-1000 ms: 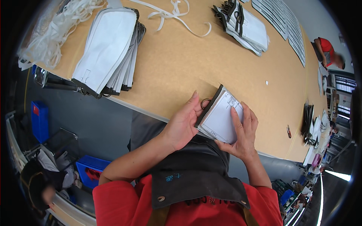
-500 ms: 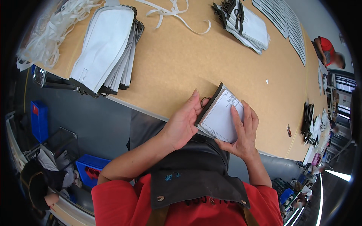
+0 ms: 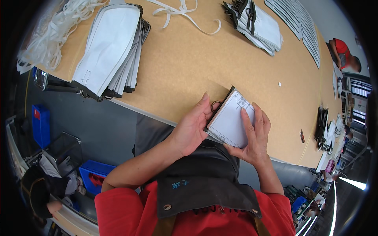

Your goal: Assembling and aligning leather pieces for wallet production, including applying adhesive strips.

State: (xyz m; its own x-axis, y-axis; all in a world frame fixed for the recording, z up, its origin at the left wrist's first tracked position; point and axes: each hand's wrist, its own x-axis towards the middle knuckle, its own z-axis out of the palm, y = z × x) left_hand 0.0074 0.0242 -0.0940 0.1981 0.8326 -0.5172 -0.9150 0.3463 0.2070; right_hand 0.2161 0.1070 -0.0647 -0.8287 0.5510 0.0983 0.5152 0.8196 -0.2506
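A small stack of white paper pattern sheets (image 3: 230, 121) with printed outlines is held at the table's near edge, tilted. A long black binder clip (image 3: 219, 108) grips the stack's left side, its wire loop standing out to the left. My left hand (image 3: 193, 128) is closed on the clip side, thumb pointing up and the other fingers partly hidden behind the stack. My right hand (image 3: 255, 137) grips the right side, fingers lying over the top sheet and thumb at the lower edge.
Clipped white pattern stacks lie at the left (image 3: 106, 43) and far right (image 3: 260, 27). White tape (image 3: 55, 35) is heaped at the far left, with a loose strand (image 3: 201, 27) beside it. Small red-and-black snips (image 3: 302, 136) lie at the right. Another person (image 3: 342, 53) works farther off.
Both hands and the clipped stack have shifted barely. The top sheet's printed outline now sits slightly differently, while the grip stays the same.
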